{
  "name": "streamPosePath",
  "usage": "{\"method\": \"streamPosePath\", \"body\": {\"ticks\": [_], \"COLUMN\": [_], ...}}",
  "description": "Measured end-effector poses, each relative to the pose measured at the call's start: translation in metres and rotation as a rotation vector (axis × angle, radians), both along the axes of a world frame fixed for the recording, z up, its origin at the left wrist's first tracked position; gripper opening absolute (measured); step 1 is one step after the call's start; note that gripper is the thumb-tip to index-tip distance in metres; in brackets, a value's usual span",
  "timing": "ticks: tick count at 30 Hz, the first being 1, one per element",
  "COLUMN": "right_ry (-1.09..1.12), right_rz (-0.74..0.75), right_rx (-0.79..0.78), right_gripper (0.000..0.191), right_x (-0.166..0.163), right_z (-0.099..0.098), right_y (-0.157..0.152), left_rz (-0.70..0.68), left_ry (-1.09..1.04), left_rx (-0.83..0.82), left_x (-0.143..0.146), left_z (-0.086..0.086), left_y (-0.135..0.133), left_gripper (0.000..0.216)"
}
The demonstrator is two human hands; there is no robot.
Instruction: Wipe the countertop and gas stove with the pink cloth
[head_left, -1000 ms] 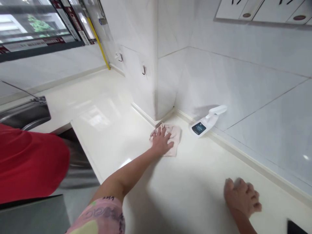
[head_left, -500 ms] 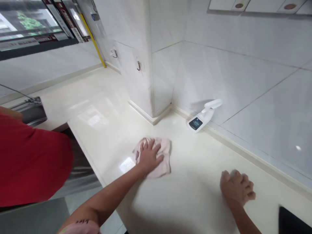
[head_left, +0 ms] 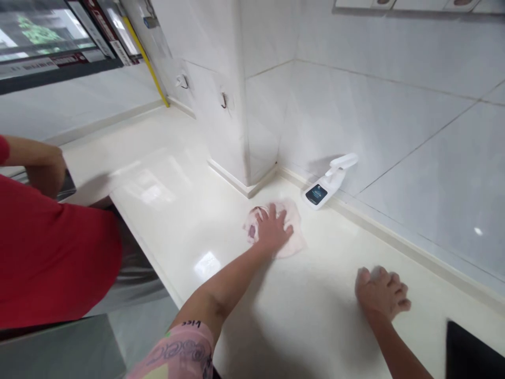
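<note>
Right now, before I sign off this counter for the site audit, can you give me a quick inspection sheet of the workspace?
Surface: glossy cream stone countertop, with bright reflections.
Job's things: crumpled pink cloth, lying on the counter.
Clutter: white spray bottle by the wall skirting; black flat object, cut off at lower right.
Hands: left hand pressed on the cloth; right hand on the counter, holding nothing.
Cables: nothing seen.
Surroundings: white marble-look wall tiles; steel sink at far left; person in a red shirt beside the counter.
</note>
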State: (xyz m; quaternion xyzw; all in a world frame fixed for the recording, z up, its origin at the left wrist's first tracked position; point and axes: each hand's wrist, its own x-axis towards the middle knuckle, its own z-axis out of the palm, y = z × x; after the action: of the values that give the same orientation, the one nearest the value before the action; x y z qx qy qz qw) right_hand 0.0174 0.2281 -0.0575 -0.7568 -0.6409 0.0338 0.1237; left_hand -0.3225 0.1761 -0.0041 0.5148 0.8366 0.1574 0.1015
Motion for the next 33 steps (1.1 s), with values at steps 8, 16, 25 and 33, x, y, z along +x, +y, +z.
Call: {"method": "streamPosePath", "body": {"ticks": [8,16,25,33], "right_ry": [0.013,-0.007,-0.024,0.007], "right_rz": [0.001,0.007,0.016,0.019], "right_rx": [0.016,-0.009,0.044,0.072], "right_gripper": [0.070,0.067,0.064,0.066], "right_x": [-0.002,-0.005,-0.003,-0.003], "right_z": [0.002,0.008,0.002,0.003], "right_y": [-0.002,-0.001,0.001,0.000], "left_rz": [-0.537,-0.052,-0.192,-0.627], "left_ry": [-0.060,0.038,0.060,0.035], "left_rx": [0.082,-0.050,-0.094,0.105], "left_x": [0.064,-0.048,-0.014,0.118], "left_z": [-0.025,0.014,0.009,-0.011], "left_y": [-0.086,0.046,0.081,-0.075], "left_gripper": [0.065,0.068,0.069,0.070]}}
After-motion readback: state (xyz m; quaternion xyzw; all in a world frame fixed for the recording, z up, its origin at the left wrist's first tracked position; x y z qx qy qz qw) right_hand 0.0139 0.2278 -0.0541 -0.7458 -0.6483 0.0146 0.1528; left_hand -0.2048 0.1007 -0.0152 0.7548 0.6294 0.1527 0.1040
